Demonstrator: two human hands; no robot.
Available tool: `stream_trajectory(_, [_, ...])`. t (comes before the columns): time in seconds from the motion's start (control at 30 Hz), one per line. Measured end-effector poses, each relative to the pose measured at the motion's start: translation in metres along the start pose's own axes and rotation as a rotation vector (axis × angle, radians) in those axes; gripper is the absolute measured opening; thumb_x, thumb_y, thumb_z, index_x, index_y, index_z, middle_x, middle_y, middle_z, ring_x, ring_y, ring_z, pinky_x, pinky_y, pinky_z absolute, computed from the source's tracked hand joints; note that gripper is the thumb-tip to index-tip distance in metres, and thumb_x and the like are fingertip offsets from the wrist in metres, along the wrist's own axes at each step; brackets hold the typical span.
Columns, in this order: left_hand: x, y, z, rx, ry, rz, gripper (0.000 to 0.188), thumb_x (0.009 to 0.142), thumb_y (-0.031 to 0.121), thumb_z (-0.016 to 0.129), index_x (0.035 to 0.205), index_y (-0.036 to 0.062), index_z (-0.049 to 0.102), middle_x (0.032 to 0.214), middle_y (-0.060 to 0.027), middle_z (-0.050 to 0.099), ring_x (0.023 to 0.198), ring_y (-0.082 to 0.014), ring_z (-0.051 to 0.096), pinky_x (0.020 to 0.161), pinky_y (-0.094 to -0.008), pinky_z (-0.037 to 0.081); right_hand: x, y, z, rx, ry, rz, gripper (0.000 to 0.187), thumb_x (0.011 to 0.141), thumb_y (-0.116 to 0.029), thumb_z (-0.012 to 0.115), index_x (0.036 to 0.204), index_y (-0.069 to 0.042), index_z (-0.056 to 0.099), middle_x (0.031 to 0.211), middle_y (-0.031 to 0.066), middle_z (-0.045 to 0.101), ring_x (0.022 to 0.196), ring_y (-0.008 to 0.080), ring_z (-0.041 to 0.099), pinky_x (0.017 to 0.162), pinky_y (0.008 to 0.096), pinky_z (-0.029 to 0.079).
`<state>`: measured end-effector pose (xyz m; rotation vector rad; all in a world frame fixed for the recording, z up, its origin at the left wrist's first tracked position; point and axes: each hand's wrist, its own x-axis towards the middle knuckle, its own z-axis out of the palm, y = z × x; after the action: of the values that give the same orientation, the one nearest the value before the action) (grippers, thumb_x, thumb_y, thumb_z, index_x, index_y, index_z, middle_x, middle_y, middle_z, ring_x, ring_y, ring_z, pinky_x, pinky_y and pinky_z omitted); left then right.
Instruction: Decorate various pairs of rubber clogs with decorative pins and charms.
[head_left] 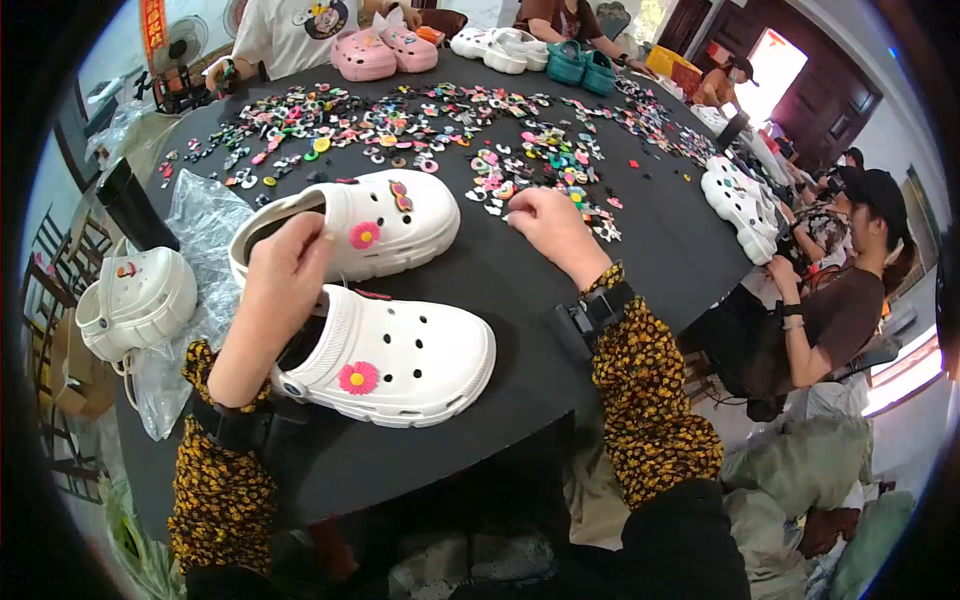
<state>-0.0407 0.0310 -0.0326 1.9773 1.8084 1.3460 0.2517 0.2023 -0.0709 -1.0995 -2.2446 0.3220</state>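
Observation:
Two white clogs lie side by side before me, toes to the right. The far clog (415,228) bears a pink flower charm (364,235) and a sunglasses-like charm (401,196). On the near clog (440,345) sits another pink flower charm (358,378). My left hand (285,275) is closed, its fingertips pressed together at the far clog's opening; what they hold is hidden. My right hand (555,232) is closed too, fingers curled at the near edge of the loose charms (530,165); I cannot make out anything in them.
Colourful charms spread across the black table (640,270). A white clog (140,295), clear plastic bag (205,225) and black cylinder (135,205) are at left. Pink clogs (365,55), teal clogs (580,67) and white clogs stand farther off. People sit around, one at right (840,310).

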Motion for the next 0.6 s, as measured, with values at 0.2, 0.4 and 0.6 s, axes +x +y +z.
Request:
stream_trajectory(0.2, [-0.002,0.006,-0.004,0.041,0.012,0.055,0.017,0.086,0.011,0.055,0.094,-0.0036,0.057,0.071,-0.014,0.057,0.065,-0.0189,0.054,0.062,-0.0314,0.044,0.012,0.002,0.003,-0.145,-0.145,0.023,0.023,0.071,-0.014,0.069,0.088,-0.001,0.062,0.088,0.0206,0.062,0.089,0.0353,0.06,0.079,0.0422,0.047])
stream_trajectory(0.4, [0.0,0.011,-0.004,0.015,-0.018,0.005,0.018,0.086,0.012,0.056,0.095,-0.0042,0.056,0.07,-0.0162,0.056,0.063,-0.0194,0.054,0.06,-0.0319,0.044,0.015,0.012,0.003,0.004,-0.039,0.145,0.017,0.077,-0.009,0.062,0.091,0.001,0.062,0.079,0.017,0.066,0.076,0.0318,0.064,0.069,0.0374,0.05])
stream_trajectory(0.6, [-0.003,0.011,-0.006,0.042,-0.018,-0.023,0.017,0.086,0.01,0.056,0.096,-0.0037,0.057,0.07,-0.011,0.056,0.064,-0.0149,0.052,0.06,-0.03,0.043,0.009,0.034,0.002,0.205,0.107,0.178,0.017,0.082,-0.004,0.058,0.097,0.002,0.061,0.081,0.0058,0.065,0.07,0.0082,0.06,0.064,0.0234,0.048])
